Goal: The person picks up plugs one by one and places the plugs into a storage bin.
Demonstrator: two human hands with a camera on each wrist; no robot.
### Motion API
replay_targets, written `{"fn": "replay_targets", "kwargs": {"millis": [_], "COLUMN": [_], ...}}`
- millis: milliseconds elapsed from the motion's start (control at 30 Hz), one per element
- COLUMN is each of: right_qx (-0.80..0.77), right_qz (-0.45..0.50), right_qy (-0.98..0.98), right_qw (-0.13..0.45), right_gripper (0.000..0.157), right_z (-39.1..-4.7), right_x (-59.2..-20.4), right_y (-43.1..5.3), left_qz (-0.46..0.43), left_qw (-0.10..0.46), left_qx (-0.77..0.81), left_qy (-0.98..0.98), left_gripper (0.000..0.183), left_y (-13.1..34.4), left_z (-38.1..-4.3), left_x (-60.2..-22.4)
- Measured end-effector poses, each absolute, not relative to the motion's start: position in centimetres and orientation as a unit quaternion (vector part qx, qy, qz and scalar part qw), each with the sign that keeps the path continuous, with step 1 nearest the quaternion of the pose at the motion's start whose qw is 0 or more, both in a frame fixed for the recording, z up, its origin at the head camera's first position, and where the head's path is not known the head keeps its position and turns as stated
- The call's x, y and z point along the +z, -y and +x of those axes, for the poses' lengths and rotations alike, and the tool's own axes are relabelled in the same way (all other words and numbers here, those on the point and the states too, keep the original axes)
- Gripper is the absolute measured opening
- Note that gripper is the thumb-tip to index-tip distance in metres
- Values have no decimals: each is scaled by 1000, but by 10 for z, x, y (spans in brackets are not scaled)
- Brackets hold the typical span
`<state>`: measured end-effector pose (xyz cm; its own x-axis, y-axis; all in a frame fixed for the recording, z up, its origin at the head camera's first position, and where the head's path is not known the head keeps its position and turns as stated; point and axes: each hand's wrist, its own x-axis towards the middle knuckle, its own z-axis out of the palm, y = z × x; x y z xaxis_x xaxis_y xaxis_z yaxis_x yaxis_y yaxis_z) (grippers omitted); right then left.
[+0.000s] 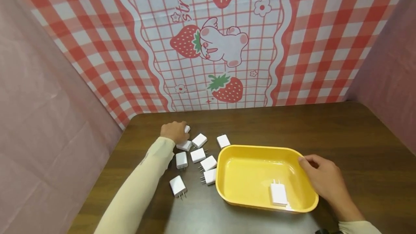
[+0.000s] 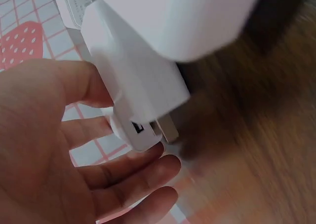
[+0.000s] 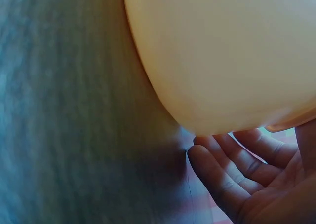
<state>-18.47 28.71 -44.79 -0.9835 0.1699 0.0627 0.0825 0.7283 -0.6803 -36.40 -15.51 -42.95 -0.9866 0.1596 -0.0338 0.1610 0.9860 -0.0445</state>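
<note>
Left hand (image 1: pixel 174 133), fingers partly curled, pinches a white charger (image 1: pixel 187 129) near loose chargers (image 1: pixel 198 155); right hand (image 1: pixel 325 177), thumb inside, grips the yellow tray (image 1: pixel 253 147) containing one charger (image 1: pixel 278 194).

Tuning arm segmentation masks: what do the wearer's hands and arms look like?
Left hand and right hand: no gloves or rings visible. Left sleeve: cream, close-fitting, wrist-length, with small dark marking, too small to read. Right sleeve: also cream, only its end in frame; a black item beside it is cut off, unidentifiable.
</note>
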Motion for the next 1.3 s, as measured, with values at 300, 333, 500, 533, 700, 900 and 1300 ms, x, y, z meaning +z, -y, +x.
{"fn": "replay_targets", "kwargs": {"millis": [300, 333, 500, 533, 700, 900, 1300], "right_qx": [361, 363, 366, 365, 362, 362, 361], "right_qz": [-67, -66, -69, -70, -68, -67, -66], "right_qy": [928, 928, 927, 927, 928, 928, 928], "right_qw": [57, 55, 47, 47, 54, 63, 60], "right_gripper": [51, 51, 51, 51, 50, 49, 50], "right_z": [-184, -184, -184, -184, -184, -183, -184], "right_x": [-447, -447, -447, -447, -448, -448, -446], "right_y": [-286, -286, -286, -286, -286, -286, -285], "left_qz": [94, 96, 102, 104, 121, 160, 258], "left_qw": [-7, -13, -44, -50, -84, -124, -275], "left_qx": [-43, -42, -33, -31, -15, -27, -10], "left_qy": [-995, -994, -993, -993, -989, -979, -926], "left_gripper": [46, 44, 40, 39, 37, 38, 35], "left_y": [159, 160, 159, 158, 151, 135, 90], "left_z": [-351, -350, -342, -340, -331, -318, -277], "left_x": [-430, -430, -426, -424, -415, -399, -364]}}
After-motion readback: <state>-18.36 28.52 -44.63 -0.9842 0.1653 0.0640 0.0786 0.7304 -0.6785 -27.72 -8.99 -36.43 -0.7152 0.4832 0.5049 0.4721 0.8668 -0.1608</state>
